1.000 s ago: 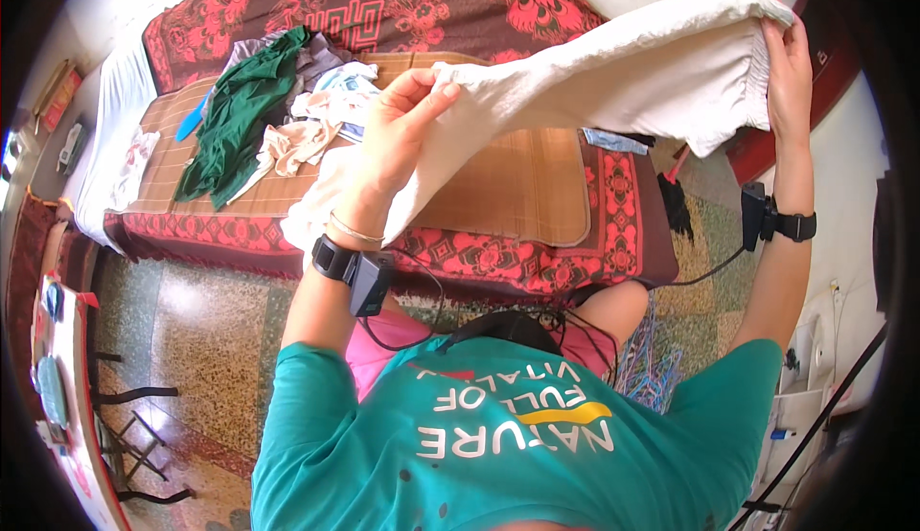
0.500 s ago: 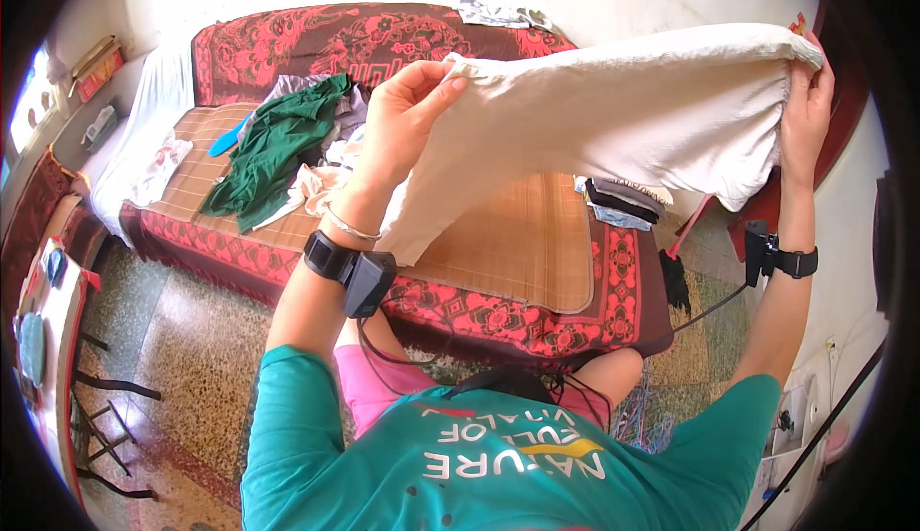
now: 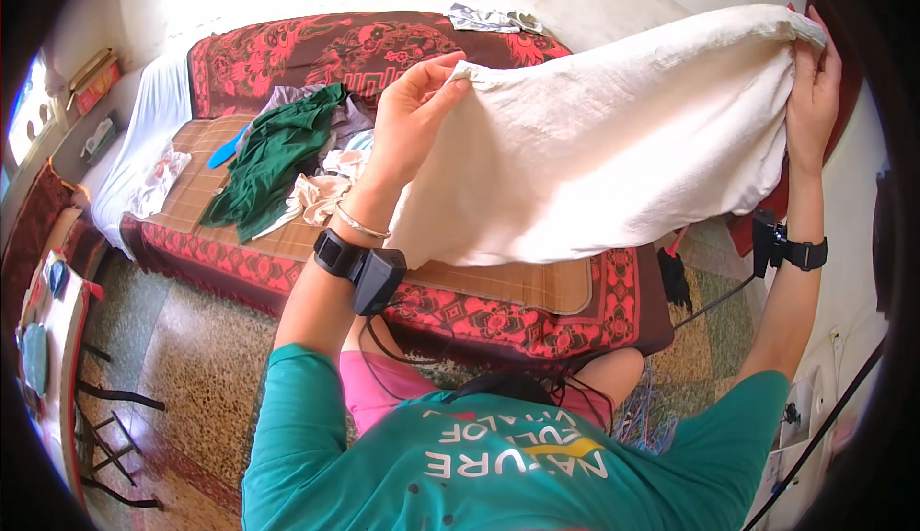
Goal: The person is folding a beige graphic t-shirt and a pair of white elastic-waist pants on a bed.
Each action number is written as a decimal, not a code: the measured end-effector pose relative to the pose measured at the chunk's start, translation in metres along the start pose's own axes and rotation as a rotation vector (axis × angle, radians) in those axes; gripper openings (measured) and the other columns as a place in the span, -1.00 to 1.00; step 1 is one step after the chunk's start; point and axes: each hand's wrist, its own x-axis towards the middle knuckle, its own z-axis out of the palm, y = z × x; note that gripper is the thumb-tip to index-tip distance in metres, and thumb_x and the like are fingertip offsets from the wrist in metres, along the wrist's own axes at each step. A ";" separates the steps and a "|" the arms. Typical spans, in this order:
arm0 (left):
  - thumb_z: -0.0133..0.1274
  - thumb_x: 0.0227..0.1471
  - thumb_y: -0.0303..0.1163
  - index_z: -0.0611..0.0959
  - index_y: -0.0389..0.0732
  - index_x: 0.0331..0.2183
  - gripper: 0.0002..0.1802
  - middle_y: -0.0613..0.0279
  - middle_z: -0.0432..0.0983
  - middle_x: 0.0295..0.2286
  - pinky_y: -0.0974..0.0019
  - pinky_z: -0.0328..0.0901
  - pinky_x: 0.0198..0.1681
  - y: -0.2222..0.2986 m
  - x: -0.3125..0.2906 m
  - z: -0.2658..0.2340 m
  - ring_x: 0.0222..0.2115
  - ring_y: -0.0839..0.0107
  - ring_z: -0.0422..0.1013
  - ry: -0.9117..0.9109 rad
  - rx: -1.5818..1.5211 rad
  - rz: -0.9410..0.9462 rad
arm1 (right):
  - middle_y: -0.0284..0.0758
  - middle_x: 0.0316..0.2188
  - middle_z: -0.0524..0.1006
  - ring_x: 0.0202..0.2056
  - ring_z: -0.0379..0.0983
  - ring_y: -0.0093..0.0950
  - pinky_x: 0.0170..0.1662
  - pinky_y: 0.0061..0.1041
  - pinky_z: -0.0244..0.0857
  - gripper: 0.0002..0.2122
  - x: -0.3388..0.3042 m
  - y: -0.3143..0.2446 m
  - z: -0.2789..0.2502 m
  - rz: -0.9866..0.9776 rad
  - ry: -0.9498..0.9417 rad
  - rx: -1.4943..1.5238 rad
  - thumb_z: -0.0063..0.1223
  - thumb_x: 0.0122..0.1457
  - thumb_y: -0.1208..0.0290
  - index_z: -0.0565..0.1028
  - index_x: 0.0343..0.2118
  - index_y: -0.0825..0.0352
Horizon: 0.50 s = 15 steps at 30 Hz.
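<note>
A white cloth garment (image 3: 613,148) hangs stretched out in the air between my two hands, its exact kind not clear. My left hand (image 3: 422,104) pinches its upper left corner between thumb and fingers. At the far upper right my right hand (image 3: 813,90) grips the other end, fingers wrapped over the gathered edge. The lower part of the garment sags over the sofa and hides part of its mat and what lay at the mat's right end. Dark straps with small devices sit on both my wrists.
A sofa with a red patterned cover (image 3: 498,325) and a woven mat (image 3: 206,143) stands ahead. On it lie a green garment (image 3: 273,162), rumpled clothes (image 3: 321,196), a blue flat object (image 3: 228,148) and a white cloth (image 3: 158,181). A table (image 3: 57,339) stands left; cables (image 3: 714,306) run nearby.
The white garment has spread wider and flared toward the sofa, now covering the folded stack seen before. My right hand has moved slightly up and to the right; my left still holds its corner.
</note>
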 end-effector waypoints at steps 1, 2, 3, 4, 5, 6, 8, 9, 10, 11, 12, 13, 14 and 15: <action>0.07 0.01 -0.42 0.54 -0.26 -0.39 -0.89 0.41 0.47 -0.46 0.59 0.24 -0.41 -0.001 -0.001 0.002 -0.46 0.71 0.34 -0.026 -0.064 -0.048 | -0.29 0.02 0.35 0.01 0.28 -0.51 0.10 -0.59 0.06 -0.65 -0.002 0.000 0.001 -0.012 0.001 -0.023 -0.22 0.26 0.36 0.25 0.06 0.39; 0.07 0.01 -0.42 0.54 -0.26 -0.39 -0.89 0.41 0.47 -0.46 0.59 0.24 -0.41 0.000 -0.001 0.004 -0.46 0.71 0.34 -0.030 -0.060 -0.054 | -0.29 0.02 0.35 0.01 0.28 -0.51 0.10 -0.59 0.06 -0.65 -0.003 -0.002 0.002 -0.005 0.000 -0.023 -0.22 0.26 0.36 0.25 0.06 0.39; 0.07 0.01 -0.41 0.53 -0.25 -0.40 -0.88 0.42 0.47 -0.48 0.60 0.24 -0.43 0.002 -0.002 0.005 -0.48 0.72 0.34 -0.054 -0.036 -0.098 | -0.30 0.03 0.34 0.01 0.28 -0.52 0.09 -0.59 0.07 -0.65 -0.004 -0.006 0.004 0.033 0.005 0.012 -0.21 0.25 0.35 0.26 0.06 0.38; 0.08 0.01 -0.41 0.53 -0.25 -0.41 -0.88 0.42 0.47 -0.49 0.61 0.23 -0.46 0.004 -0.002 0.006 -0.50 0.72 0.34 -0.079 -0.016 -0.140 | -0.31 0.04 0.33 0.01 0.28 -0.52 0.09 -0.59 0.07 -0.65 -0.005 -0.009 0.003 0.066 0.010 0.044 -0.21 0.25 0.34 0.26 0.05 0.37; 0.08 0.01 -0.41 0.53 -0.25 -0.41 -0.88 0.42 0.47 -0.49 0.61 0.23 -0.46 0.006 -0.002 0.007 -0.50 0.72 0.34 -0.085 -0.019 -0.144 | -0.31 0.04 0.33 0.01 0.28 -0.52 0.09 -0.59 0.07 -0.65 -0.005 -0.008 0.001 0.069 0.010 0.038 -0.21 0.25 0.34 0.26 0.05 0.37; 0.08 0.01 -0.41 0.53 -0.25 -0.41 -0.88 0.42 0.46 -0.50 0.62 0.23 -0.47 0.007 -0.002 0.009 -0.51 0.72 0.34 -0.093 -0.055 -0.172 | -0.32 0.03 0.34 0.00 0.29 -0.53 0.08 -0.60 0.09 -0.65 -0.004 -0.004 -0.001 0.060 0.009 0.032 -0.20 0.25 0.33 0.27 0.05 0.36; 0.08 0.00 -0.41 0.53 -0.25 -0.41 -0.88 0.42 0.46 -0.51 0.63 0.22 -0.48 0.008 -0.001 0.010 -0.52 0.73 0.34 -0.103 -0.089 -0.203 | -0.32 0.03 0.35 -0.01 0.30 -0.53 0.07 -0.60 0.10 -0.65 -0.005 0.000 -0.004 0.054 0.009 0.026 -0.20 0.25 0.33 0.28 0.05 0.35; 0.08 0.00 -0.42 0.53 -0.25 -0.41 -0.89 0.43 0.46 -0.51 0.63 0.22 -0.48 0.008 0.000 0.010 -0.52 0.74 0.32 -0.092 -0.104 -0.197 | -0.32 0.02 0.35 -0.02 0.31 -0.55 0.05 -0.61 0.11 -0.65 -0.006 0.001 -0.006 0.061 0.005 0.017 -0.20 0.25 0.33 0.27 0.05 0.36; 0.08 0.00 -0.43 0.54 -0.25 -0.42 -0.90 0.43 0.47 -0.51 0.63 0.21 -0.48 0.008 0.000 0.008 -0.51 0.76 0.31 -0.070 -0.110 -0.190 | -0.33 0.02 0.35 -0.03 0.32 -0.56 0.04 -0.61 0.13 -0.65 -0.007 0.005 -0.004 0.068 0.001 0.021 -0.19 0.25 0.34 0.27 0.05 0.37; 0.08 0.00 -0.43 0.54 -0.25 -0.42 -0.90 0.43 0.47 -0.51 0.63 0.21 -0.48 0.006 0.000 0.005 -0.51 0.76 0.31 -0.065 -0.102 -0.194 | -0.33 0.02 0.35 -0.03 0.32 -0.56 0.04 -0.61 0.13 -0.65 -0.009 0.012 -0.002 0.073 0.000 0.030 -0.19 0.25 0.34 0.27 0.05 0.37; 0.09 0.00 -0.43 0.54 -0.25 -0.41 -0.89 0.43 0.47 -0.51 0.63 0.21 -0.48 0.003 0.001 0.002 -0.51 0.75 0.31 -0.035 -0.081 -0.188 | -0.32 0.00 0.37 -0.05 0.33 -0.56 0.03 -0.62 0.14 -0.65 -0.011 0.022 -0.002 0.055 -0.010 0.017 -0.18 0.25 0.34 0.27 0.05 0.38; 0.10 -0.01 -0.42 0.54 -0.25 -0.41 -0.89 0.43 0.47 -0.51 0.63 0.21 -0.48 0.000 0.003 0.001 -0.52 0.75 0.31 -0.013 -0.069 -0.181 | -0.32 -0.02 0.39 -0.06 0.33 -0.57 0.02 -0.62 0.15 -0.64 -0.012 0.025 -0.002 0.035 -0.021 -0.007 -0.17 0.24 0.34 0.28 0.05 0.39; 0.10 -0.01 -0.42 0.54 -0.25 -0.41 -0.89 0.43 0.47 -0.51 0.63 0.21 -0.48 -0.001 0.003 0.001 -0.52 0.75 0.31 -0.013 -0.067 -0.185 | -0.32 -0.02 0.39 -0.06 0.33 -0.57 0.02 -0.62 0.15 -0.64 -0.013 0.026 0.000 0.039 -0.022 -0.007 -0.17 0.24 0.34 0.28 0.05 0.39; 0.10 -0.01 -0.43 0.54 -0.26 -0.40 -0.88 0.43 0.47 -0.51 0.63 0.20 -0.48 0.000 0.003 0.001 -0.52 0.74 0.31 -0.003 -0.043 -0.145 | -0.31 -0.05 0.41 -0.07 0.34 -0.57 0.01 -0.63 0.15 -0.64 -0.014 0.025 0.003 0.058 -0.023 0.046 -0.15 0.23 0.33 0.29 0.03 0.41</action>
